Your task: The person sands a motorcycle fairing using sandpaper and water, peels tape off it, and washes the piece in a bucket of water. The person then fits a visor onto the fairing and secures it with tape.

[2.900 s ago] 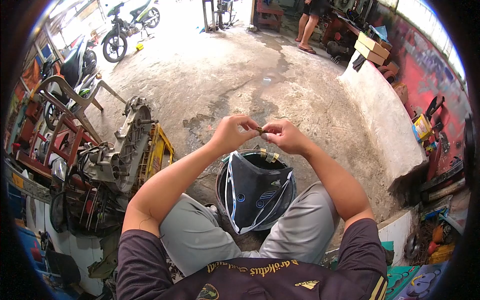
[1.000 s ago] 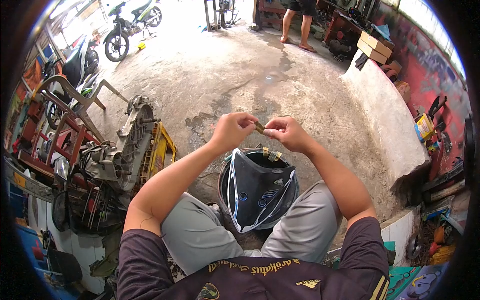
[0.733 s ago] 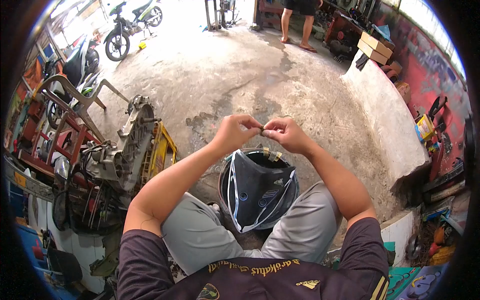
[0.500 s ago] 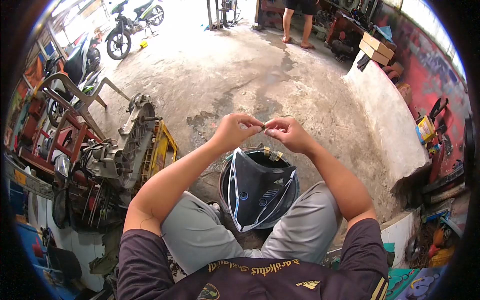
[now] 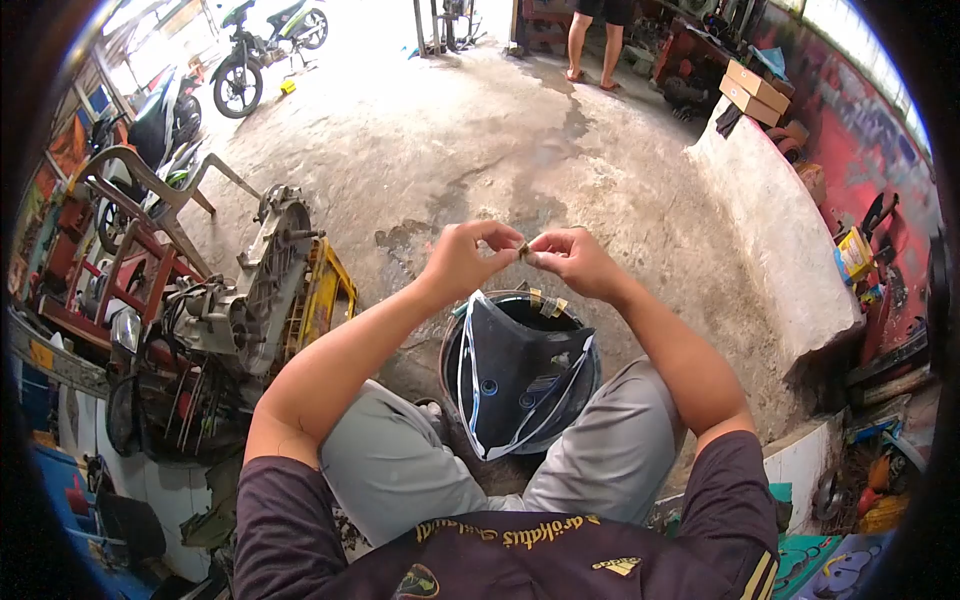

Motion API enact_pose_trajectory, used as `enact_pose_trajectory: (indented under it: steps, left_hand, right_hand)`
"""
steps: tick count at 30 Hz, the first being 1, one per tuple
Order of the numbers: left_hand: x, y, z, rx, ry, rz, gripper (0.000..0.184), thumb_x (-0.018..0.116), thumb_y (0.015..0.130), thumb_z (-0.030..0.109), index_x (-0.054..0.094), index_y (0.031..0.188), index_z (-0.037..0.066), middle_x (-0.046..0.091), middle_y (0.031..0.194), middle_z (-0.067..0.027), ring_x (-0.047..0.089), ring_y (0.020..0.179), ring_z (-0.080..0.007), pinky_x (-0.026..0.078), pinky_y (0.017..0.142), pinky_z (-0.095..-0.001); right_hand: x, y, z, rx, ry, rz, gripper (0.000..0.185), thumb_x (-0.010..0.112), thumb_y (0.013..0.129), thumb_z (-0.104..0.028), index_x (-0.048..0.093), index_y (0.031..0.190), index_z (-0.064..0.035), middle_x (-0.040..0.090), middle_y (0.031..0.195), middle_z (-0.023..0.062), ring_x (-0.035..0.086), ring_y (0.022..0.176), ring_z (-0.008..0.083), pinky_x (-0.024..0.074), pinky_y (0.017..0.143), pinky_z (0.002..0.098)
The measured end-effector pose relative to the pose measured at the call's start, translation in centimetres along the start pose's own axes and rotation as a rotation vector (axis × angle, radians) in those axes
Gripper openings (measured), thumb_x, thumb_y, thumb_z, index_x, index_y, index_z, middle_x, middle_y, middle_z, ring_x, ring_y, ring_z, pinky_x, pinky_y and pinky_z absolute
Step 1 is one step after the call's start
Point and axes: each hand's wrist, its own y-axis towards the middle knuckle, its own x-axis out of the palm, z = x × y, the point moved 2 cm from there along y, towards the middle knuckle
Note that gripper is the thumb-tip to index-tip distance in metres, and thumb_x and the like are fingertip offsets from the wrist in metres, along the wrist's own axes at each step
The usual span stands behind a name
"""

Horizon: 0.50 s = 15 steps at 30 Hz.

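My left hand (image 5: 468, 258) and my right hand (image 5: 575, 262) meet fingertip to fingertip above the bucket. Both pinch a small dark brownish piece (image 5: 524, 251), too small to make out its kind. Below them a black plastic motorcycle panel (image 5: 520, 345) with white-edged sides lies tilted across the mouth of a dark round bucket (image 5: 591, 385). Strips of yellowish tape (image 5: 548, 303) stick to the bucket's far rim. The bucket stands between my knees, and neither hand touches the panel.
On my left, an engine casing (image 5: 262, 285) leans by a yellow crate (image 5: 325, 290) and an upturned chair (image 5: 150, 185). Motorcycles (image 5: 240, 85) stand further back. A low whitish wall (image 5: 765, 230) bounds the right, with cardboard boxes (image 5: 752, 95) on it. A person (image 5: 592, 45) stands at the back.
My fingers have shifted slightly around the small piece, and more of it shows between them. The person at the back has moved their legs a little.
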Motion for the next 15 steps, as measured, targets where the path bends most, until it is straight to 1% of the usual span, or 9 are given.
enact_pose_trajectory:
  steps: [5, 7, 10, 15]
  left_hand:
    - [-0.2, 0.0, -0.3, -0.03, -0.046, 0.043, 0.028, 0.076, 0.089, 0.017, 0.076, 0.116, 0.011, 0.078, 0.095, -0.0033, 0.068, 0.087, -0.0124, 0.047, 0.084, -0.0333]
    - [-0.2, 0.0, 0.0, -0.021, -0.026, 0.041, 0.029, 0.076, 0.089, 0.017, 0.076, 0.117, 0.011, 0.078, 0.094, -0.003, 0.068, 0.087, -0.0123, 0.047, 0.084, -0.0333]
    - [-0.1, 0.0, 0.5, 0.006, -0.019, 0.047, 0.029, 0.075, 0.088, 0.016, 0.075, 0.118, 0.011, 0.078, 0.093, -0.0025, 0.069, 0.087, -0.0123, 0.047, 0.083, -0.0332]
    - [-0.3, -0.1, 0.7, 0.044, 0.009, 0.065, 0.029, 0.074, 0.089, 0.016, 0.075, 0.117, 0.012, 0.078, 0.093, -0.0023, 0.069, 0.087, -0.0126, 0.047, 0.083, -0.0334]
  right_hand:
    - [0.1, -0.1, 0.2, -0.026, 0.056, 0.02, 0.023, 0.071, 0.097, -0.021, 0.075, 0.105, -0.0001, 0.074, 0.091, 0.0053, 0.065, 0.084, 0.0116, 0.0522, 0.079, 0.0304]
    - [0.2, -0.2, 0.1, 0.016, 0.134, 0.013, 0.022, 0.068, 0.098, -0.02, 0.075, 0.105, -0.0003, 0.074, 0.092, 0.0046, 0.065, 0.086, 0.011, 0.0514, 0.08, 0.0297]
    - [0.2, -0.1, -0.2, 0.047, 0.166, -0.005, 0.022, 0.067, 0.099, -0.021, 0.075, 0.106, -0.0004, 0.073, 0.093, 0.004, 0.064, 0.087, 0.0104, 0.0509, 0.081, 0.0289]
    - [0.1, -0.3, -0.6, 0.025, 0.159, -0.007, 0.023, 0.067, 0.099, -0.021, 0.074, 0.107, -0.0004, 0.073, 0.091, 0.0034, 0.064, 0.087, 0.0103, 0.051, 0.081, 0.0286]
